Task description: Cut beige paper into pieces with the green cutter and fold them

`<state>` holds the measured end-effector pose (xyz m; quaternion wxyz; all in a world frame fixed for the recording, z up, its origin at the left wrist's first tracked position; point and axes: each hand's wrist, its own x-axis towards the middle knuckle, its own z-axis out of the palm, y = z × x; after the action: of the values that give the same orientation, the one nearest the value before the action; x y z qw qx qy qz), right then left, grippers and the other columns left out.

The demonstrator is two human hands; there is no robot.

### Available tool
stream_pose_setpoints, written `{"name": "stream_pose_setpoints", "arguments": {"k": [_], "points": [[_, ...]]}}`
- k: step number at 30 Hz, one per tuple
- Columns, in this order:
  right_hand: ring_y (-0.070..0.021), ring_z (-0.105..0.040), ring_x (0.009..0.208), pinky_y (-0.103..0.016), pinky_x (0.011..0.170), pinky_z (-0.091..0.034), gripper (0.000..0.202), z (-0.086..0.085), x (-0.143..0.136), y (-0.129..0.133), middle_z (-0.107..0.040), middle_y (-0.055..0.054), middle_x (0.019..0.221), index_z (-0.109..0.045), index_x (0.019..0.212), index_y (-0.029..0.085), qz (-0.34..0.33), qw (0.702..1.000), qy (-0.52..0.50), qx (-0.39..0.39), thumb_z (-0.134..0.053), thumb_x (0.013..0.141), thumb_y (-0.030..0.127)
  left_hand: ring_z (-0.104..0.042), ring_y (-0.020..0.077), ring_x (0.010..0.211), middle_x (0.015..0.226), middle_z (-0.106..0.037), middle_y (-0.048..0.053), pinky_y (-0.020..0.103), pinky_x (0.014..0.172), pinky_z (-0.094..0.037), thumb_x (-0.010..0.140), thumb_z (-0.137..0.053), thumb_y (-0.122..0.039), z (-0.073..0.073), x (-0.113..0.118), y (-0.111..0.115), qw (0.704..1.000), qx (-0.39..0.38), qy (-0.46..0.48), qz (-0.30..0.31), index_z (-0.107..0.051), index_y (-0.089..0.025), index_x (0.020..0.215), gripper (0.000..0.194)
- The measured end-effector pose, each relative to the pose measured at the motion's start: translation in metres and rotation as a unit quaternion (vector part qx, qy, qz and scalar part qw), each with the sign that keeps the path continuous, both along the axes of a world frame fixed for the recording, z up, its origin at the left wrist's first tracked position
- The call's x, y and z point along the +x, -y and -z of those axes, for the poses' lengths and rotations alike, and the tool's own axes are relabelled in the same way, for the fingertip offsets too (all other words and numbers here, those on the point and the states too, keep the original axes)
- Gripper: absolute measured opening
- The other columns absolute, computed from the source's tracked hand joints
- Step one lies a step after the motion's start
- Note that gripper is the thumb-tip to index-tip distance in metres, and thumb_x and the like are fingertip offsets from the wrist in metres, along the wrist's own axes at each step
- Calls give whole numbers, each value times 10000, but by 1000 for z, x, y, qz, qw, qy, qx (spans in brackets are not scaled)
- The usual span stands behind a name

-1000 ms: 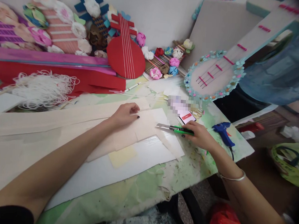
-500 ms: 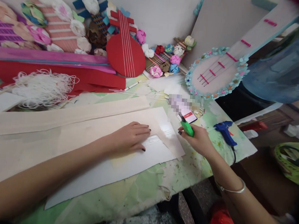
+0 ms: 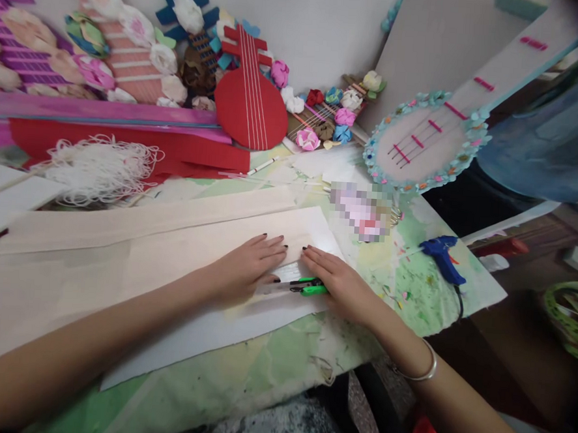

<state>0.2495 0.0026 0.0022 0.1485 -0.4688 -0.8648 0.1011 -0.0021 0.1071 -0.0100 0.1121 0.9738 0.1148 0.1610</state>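
My left hand point(image 3: 247, 266) lies flat with its fingers apart on a cream sheet point(image 3: 169, 255), which rests over a white board point(image 3: 173, 353). Just right of it, my right hand point(image 3: 341, 282) presses its fingers down near the sheet's right end. Under that palm it holds a green and black cutter point(image 3: 309, 286), whose blade end points left toward my left thumb. Part of the cutter's handle is hidden by the palm.
A blurred phone point(image 3: 360, 214) and a blue glue gun point(image 3: 443, 257) lie to the right. White string point(image 3: 103, 169) is heaped at the left. A red paper lute point(image 3: 251, 103) and a flower-edged instrument point(image 3: 415, 142) stand behind.
My right hand has moved left from beside the phone onto the sheet, and the cutter now lies sideways beneath it. The view has shifted slightly. My left hand stays on the sheet.
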Motion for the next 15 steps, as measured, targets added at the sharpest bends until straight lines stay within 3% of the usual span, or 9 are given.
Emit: {"name": "stream_pose_setpoints", "arguments": {"k": [3, 6, 15], "points": [[-248, -351, 1410, -469, 1131, -368, 691, 0, 2, 3, -439, -203, 1473, -448, 1407, 88, 5, 1000, 2, -15, -430, 729, -46, -532, 289, 1270, 1214, -671, 129, 518, 1082, -370, 950, -486, -214, 3, 2, 4, 997, 30, 53, -36, -639, -135, 1127, 247], [-262, -373, 1398, -460, 1131, -373, 680, -1, 4, 8, -458, -208, 1458, -492, 1372, 72, 11, 1000, -1, -25, -444, 705, -50, -588, 277, 1194, 1101, -713, 110, 511, 1061, -389, 932, -509, -167, 2, 6, 10, 992, 68, 90, -52, -673, -135, 982, 174], [-249, -325, 1422, -464, 1146, -348, 702, -4, 2, 8, -423, -191, 1487, -461, 1399, 74, 11, 999, 15, -33, -433, 708, -49, -651, 229, 977, 957, -729, 104, 407, 868, -494, 912, -518, -114, 7, 16, 15, 981, 125, 144, -41, -645, -117, 931, 129]]}}
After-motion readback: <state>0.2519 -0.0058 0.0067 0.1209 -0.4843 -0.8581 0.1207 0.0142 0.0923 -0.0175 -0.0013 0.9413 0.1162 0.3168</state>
